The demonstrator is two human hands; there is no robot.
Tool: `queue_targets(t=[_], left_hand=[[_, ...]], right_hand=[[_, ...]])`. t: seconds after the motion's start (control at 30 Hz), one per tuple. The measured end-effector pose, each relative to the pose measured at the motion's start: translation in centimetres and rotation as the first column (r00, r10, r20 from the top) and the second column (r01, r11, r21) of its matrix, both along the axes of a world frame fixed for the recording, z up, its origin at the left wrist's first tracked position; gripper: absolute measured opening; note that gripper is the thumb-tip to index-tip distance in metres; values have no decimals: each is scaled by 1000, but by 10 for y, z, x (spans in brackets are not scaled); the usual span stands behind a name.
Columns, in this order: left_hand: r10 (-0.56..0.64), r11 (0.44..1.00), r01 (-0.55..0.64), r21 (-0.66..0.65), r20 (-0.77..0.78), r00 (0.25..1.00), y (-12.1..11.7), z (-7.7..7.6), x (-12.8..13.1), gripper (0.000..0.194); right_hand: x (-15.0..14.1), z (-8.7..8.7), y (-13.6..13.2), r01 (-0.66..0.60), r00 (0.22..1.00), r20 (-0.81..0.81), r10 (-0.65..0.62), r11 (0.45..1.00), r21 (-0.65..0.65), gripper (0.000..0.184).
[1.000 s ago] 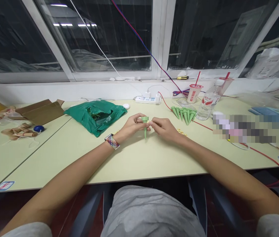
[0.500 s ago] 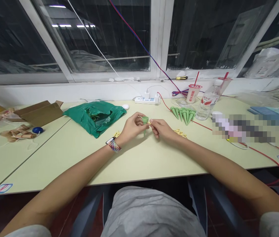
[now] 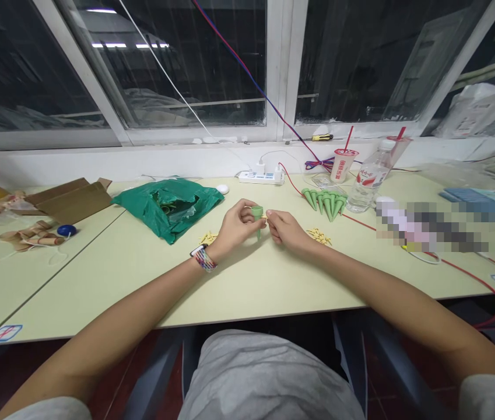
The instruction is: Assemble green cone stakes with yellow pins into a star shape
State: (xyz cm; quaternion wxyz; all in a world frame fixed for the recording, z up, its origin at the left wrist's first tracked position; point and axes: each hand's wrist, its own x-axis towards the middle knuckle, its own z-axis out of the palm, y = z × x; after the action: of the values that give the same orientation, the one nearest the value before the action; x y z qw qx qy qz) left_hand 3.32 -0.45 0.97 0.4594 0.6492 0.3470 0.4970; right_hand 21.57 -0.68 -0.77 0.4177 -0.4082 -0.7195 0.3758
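Note:
My left hand (image 3: 234, 226) is closed around a green cone-shaped plastic piece (image 3: 257, 213), wide end up, held just above the pale green table (image 3: 247, 280). Touching the cone's rim from the right, my right hand (image 3: 284, 228) pinches a small yellowish part too small to name. Small piles of yellow parts lie on the table on both sides: one by my left wrist (image 3: 208, 237), one beside my right hand (image 3: 318, 235). A cluster of several more green cones (image 3: 326, 202) lies further back to the right.
A crumpled green plastic bag (image 3: 169, 206) lies left of my hands, a cardboard box (image 3: 69, 198) further left. Behind are a white power strip (image 3: 260, 176), a paper cup with a straw (image 3: 342, 163) and a water bottle (image 3: 369, 181). A red cable (image 3: 470, 276) runs along the right.
The cone has tipped and now sits deeper in my left hand, hiding its point. Both hands have drawn closer together and stayed in the same spot.

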Motion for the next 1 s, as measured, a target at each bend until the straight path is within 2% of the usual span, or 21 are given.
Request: queue_targets(t=[0.03,0.07,0.1,0.17,0.23,0.3,0.33,0.4,0.5,0.57,0.6,0.7,0.83,1.0], left_hand=[[55,995,-51,88,-45,997,0,-1,0,44],[87,987,-76,142,-74,993,0,-2,-1,44],[86,986,-73,147,-85,993,1,-2,-2,45],[-8,1000,9,10,-51,999,2,0,-2,47],[-138,970,143,-194,39,990,2,3,-2,46],[-204,926,231,-300,117,972,2,5,-2,43],[-204,923,236,-304,133,970,1,5,-1,43],[-170,941,200,-272,127,977,1,3,-1,44],[-112,964,129,-232,88,990,2,0,0,46],[-90,969,103,-222,68,994,4,-1,0,46],[-81,971,92,-221,61,995,5,-1,-1,47],[-63,964,77,-253,64,996,7,-2,-1,48],[-69,954,91,-286,88,994,9,-3,-4,45],[-63,975,79,-206,86,994,7,-4,-2,46]], right_hand=[[-2,-1,0,-35,998,-55,30,995,-90,49],[-3,-1,0,-52,996,-75,43,991,-125,50],[-2,-1,-1,-46,998,-53,41,995,-93,49],[4,0,-3,19,996,85,-31,991,133,44],[11,3,-5,46,958,243,-150,922,385,36],[15,4,-6,28,920,328,-216,870,493,30],[15,4,-5,26,918,333,-214,872,489,29],[12,2,-3,45,950,265,-162,915,400,33],[3,-5,3,35,999,29,-39,994,108,46],[-1,-10,6,-18,992,-127,10,998,-61,53],[-2,-11,7,-39,983,-182,19,994,-107,55],[-2,-11,7,-31,968,-252,-6,989,-142,56],[-1,-8,2,-24,970,-242,-17,986,-165,50],[0,-8,1,-13,985,-173,1,998,-66,47]])
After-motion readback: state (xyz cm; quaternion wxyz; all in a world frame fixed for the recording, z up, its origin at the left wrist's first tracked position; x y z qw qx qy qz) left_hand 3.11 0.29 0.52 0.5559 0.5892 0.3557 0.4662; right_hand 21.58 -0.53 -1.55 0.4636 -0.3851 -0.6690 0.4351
